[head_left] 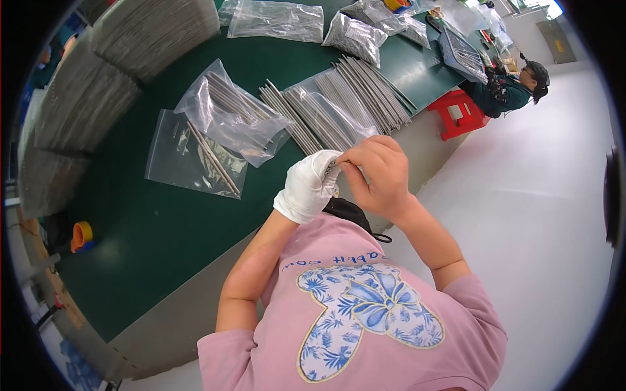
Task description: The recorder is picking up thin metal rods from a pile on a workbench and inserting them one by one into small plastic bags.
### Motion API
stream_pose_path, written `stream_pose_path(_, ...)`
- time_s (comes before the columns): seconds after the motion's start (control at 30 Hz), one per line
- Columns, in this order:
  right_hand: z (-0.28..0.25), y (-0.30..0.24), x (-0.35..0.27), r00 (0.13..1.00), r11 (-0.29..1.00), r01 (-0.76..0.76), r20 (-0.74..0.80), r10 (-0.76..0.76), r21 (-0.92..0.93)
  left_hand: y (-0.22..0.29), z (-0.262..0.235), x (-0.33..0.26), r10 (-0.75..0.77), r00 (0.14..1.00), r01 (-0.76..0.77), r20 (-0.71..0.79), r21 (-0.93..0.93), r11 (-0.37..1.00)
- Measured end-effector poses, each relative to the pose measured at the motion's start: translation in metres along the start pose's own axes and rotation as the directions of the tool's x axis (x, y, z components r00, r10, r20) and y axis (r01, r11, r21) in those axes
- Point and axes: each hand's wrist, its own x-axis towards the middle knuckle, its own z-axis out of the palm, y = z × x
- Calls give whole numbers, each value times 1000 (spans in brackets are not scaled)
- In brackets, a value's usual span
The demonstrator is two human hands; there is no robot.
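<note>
Left hand (308, 186): wears a white glove; fingers curled into a fist around a small bunch of thin metal rods (331, 168), whose ends just show at the top of the fist. The hand is raised in front of the person's chest, above the near edge of the green table (150, 241).

Right hand (378, 173): bare; thumb and fingertips pinched together on the rod ends, touching the gloved hand. How many rods the pinch takes cannot be told.

Loose rods (352, 98): a long row of grey metal rods lying side by side on the table, just beyond the hands, partly under a clear plastic sheet.

Open clear bag (228, 114): holds a bundle of rods; lies left of the loose row.

Flat clear bag (195, 156): holds a few rods; lies on the table partly beneath the open bag, on its near side.

Filled bags (355, 36): several clear bags of rods at the far end of the table.

Grey stacks (117, 58): tall piles of flat grey sheets along the left side of the table.

Tape roll (81, 234): orange, at the table's left edge.

Black face mask (349, 212): hangs below the hands, against the pink shirt (365, 313).

Another person (515, 88): seated at the far end of the table, beside a red stool (460, 112).
</note>
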Motion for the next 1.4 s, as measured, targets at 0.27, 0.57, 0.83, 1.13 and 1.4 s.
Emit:
stream_pose_path(0.27, 2, 1, -2, 998, 998, -54, 12, 54, 8, -2, 0, 1, -4, 1000, 4, 2, -6, 1000)
stream_pose_path(0.57, -4, -1, 4, 999, 999, 24, 22, -23, -48, -5, 0, -1, 3, 1000, -2, -9, 15, 1000)
stream_pose_path(0.83, 0, 4, 3, 998, 997, 67, 3, -67, -39, -5, -1, 1, 30, 999, -30, -21, 21, 999)
stream_pose_path(1.13, 1, 5, 2, 997, 996, 73, 10, -73, -41, -7, 1, -1, 39, 999, -38, -28, 40, 998)
stream_pose_path(1.4, 4, 6, 2, 999, 999, 39, -10, -39, 8, -6, 0, 0, 41, 999, -40, -30, 40, 998)
